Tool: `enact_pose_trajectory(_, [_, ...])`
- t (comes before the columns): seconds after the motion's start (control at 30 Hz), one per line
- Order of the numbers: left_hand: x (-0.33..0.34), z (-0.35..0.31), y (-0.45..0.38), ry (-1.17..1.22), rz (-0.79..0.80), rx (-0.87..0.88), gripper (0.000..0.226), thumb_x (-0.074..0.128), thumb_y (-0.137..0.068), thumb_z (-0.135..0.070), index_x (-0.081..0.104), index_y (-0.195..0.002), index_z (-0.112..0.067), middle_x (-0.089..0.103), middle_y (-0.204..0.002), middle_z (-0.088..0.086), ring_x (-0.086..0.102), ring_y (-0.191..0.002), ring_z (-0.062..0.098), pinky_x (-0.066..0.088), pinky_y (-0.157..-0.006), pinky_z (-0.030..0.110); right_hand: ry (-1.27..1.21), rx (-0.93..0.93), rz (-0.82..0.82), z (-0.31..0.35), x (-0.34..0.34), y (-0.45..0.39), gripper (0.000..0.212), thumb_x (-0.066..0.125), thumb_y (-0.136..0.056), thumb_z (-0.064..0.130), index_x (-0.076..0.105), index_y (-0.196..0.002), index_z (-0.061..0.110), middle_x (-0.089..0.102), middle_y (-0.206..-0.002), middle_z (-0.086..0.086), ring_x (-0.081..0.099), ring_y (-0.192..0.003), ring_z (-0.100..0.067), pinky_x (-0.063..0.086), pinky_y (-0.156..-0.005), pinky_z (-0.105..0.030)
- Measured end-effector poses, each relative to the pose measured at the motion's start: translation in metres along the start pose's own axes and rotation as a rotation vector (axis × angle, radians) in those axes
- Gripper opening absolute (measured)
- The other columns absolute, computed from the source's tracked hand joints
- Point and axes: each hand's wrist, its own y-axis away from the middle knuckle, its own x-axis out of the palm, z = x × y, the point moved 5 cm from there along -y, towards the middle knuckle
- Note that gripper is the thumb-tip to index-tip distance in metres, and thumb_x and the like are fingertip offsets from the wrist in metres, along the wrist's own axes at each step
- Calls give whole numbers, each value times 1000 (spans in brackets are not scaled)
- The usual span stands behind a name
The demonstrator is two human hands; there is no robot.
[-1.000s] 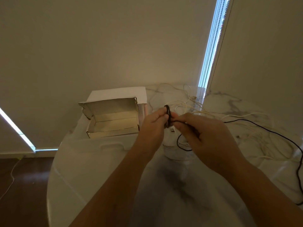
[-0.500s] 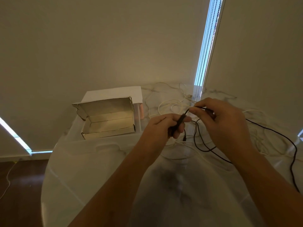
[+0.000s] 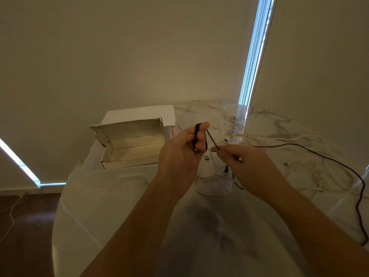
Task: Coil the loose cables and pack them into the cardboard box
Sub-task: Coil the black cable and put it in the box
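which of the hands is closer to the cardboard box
Left. The left hand is just to the right of the cardboard box, winding the black cable. The right hand is further right, beyond the left hand.

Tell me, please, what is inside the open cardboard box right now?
The cardboard box shows only bare floor and inner walls, no cables. Its near wall hides a strip of the floor behind it.

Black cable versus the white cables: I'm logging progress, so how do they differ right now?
The black cable is partly wound around the left hand and pinched by the right hand; the white cables lie untouched on the table. The black one is dark and single; the white ones are pale, several and tangled. Neither is in the cardboard box yet.
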Motion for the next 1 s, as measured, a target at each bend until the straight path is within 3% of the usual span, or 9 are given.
enact_pose_trajectory(0.2, [-13,-7,-5,65,-125,72,28,42,-100,0,63,-115,9,63,-89,10,56,-72,11,50,-71,22,85,-104,95,21,13,10,29,47,-100,41,68,-120,37,68,-77,9,58,-68,-3,48,-69,-23])
enact_pose_trajectory(0.37, [-21,-14,-8,82,-191,132,31,46,-99,2,56,-127,13,64,-92,10,59,-75,13,51,-74,22,116,-190,140,36,15,18,28,46,-101,43,69,-115,36,59,-73,18,51,-61,1,32,-60,-14])
enact_pose_trajectory(0.53, [-26,-16,-10,-62,-228,193,30,45,-101,2,54,-126,16,64,-88,9,60,-75,13,53,-77,22,175,-291,131,50,12,23,24,45,-99,43,67,-96,32,58,-72,14,51,-63,-4,34,-59,-18])
enact_pose_trajectory(0.7, [-16,-7,-8,-294,-199,192,25,40,-102,2,64,-111,1,68,-91,9,63,-80,15,53,-82,25,153,-351,58,58,2,25,17,45,-94,38,59,-85,32,41,-61,18,43,-56,-1,30,-55,-16])
enact_pose_trajectory(0.9, [-1,1,-1,-580,-39,169,36,39,-102,-1,71,-100,-19,71,-101,7,67,-100,19,53,-89,25,100,-369,-96,54,-16,22,20,47,-100,40,65,-106,33,55,-78,23,47,-63,0,35,-59,-12])
enact_pose_trajectory(1.0, [5,6,0,-644,40,143,32,40,-102,-1,68,-117,-2,70,-98,13,67,-89,18,54,-85,28,135,-349,-159,46,-24,16,23,43,-101,43,63,-108,35,49,-81,25,47,-66,0,36,-61,-12])
